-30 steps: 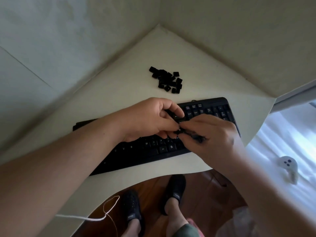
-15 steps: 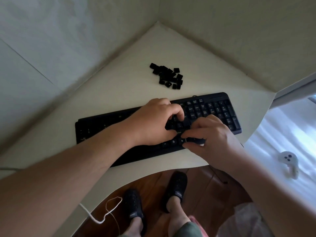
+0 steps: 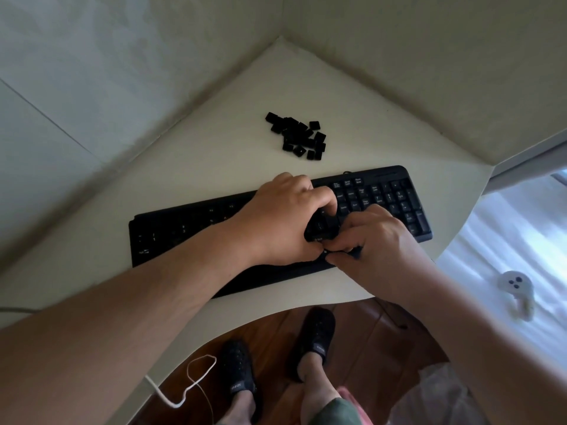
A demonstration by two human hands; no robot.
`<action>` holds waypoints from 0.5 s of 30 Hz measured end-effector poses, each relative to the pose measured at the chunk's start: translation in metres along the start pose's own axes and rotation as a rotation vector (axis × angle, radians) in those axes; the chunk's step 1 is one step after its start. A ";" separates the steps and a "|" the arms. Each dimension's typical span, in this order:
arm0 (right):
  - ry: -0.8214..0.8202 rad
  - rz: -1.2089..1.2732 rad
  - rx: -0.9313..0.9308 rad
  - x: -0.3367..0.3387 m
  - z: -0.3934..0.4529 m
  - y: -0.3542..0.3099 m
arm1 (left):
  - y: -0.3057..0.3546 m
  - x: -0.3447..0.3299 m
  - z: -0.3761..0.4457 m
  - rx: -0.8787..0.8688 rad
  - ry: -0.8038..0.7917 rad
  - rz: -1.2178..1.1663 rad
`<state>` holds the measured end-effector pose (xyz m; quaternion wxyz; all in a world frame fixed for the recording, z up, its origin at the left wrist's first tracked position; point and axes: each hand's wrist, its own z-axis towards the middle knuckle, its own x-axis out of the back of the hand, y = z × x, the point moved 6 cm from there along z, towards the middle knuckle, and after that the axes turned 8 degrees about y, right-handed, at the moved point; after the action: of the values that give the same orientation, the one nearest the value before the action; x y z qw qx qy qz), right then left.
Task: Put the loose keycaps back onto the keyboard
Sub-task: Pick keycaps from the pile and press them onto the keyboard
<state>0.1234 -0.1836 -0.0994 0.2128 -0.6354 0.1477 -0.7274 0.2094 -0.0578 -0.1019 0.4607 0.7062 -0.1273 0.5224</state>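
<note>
Both hands work over the right-middle of the flat black plastic keyboard on the cream tabletop. The left hand has its fingers curled down onto the keys. The right hand seems to pinch something small there; I cannot tell what. The heap of small black loose keycaps lies well apart, behind the keyboard. They are likely light, rigid and slick: pinch one by opposite side walls, then press it straight down.

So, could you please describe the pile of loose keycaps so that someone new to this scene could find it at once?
Start at the cream desk tucked into the wall corner, where a black keyboard lies across the middle. Just beyond the keyboard's far edge, toward the corner, sits the pile of loose keycaps. It is the only heap of small black squares lying straight on the bare desktop rather than set in rows.
</note>
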 end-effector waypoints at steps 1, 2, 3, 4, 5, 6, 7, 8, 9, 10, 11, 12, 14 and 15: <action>0.002 -0.001 0.002 0.001 0.000 -0.002 | 0.001 0.000 0.002 0.001 -0.016 0.012; 0.005 0.002 0.002 0.001 0.000 -0.003 | 0.001 0.000 0.004 -0.003 -0.027 0.028; 0.007 0.004 -0.005 0.002 0.000 -0.005 | 0.002 0.000 0.006 -0.008 -0.035 0.044; 0.010 0.005 -0.015 0.003 0.000 -0.005 | 0.003 0.001 0.008 -0.013 -0.043 0.057; 0.012 0.003 -0.025 0.003 0.000 -0.006 | 0.003 0.000 0.010 -0.013 -0.056 0.065; 0.012 -0.006 -0.033 0.002 0.000 -0.007 | 0.004 0.000 0.012 -0.008 -0.068 0.071; 0.009 -0.016 -0.039 0.001 0.000 -0.007 | 0.004 0.000 0.014 -0.002 -0.076 0.078; 0.010 -0.025 -0.042 -0.001 0.001 -0.008 | 0.004 -0.001 0.015 0.000 -0.080 0.093; 0.017 -0.027 -0.051 -0.002 0.001 -0.007 | 0.004 -0.002 0.016 -0.001 -0.083 0.111; 0.027 -0.025 -0.067 -0.003 0.001 -0.007 | 0.005 -0.003 0.017 -0.001 -0.089 0.127; 0.039 -0.020 -0.085 -0.004 0.001 -0.006 | 0.006 -0.003 0.017 0.001 -0.101 0.137; 0.049 -0.013 -0.099 -0.004 0.001 -0.006 | 0.007 -0.004 0.018 0.002 -0.119 0.143; 0.041 -0.013 -0.125 -0.005 0.001 -0.006 | 0.014 -0.002 0.022 -0.004 -0.173 0.120; 0.023 -0.025 -0.140 -0.005 0.001 -0.006 | 0.019 0.001 0.027 -0.012 -0.194 0.080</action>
<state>0.1241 -0.1758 -0.1009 0.1570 -0.6420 0.1930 -0.7252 0.2139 -0.0896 -0.0923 0.4293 0.7450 -0.2024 0.4687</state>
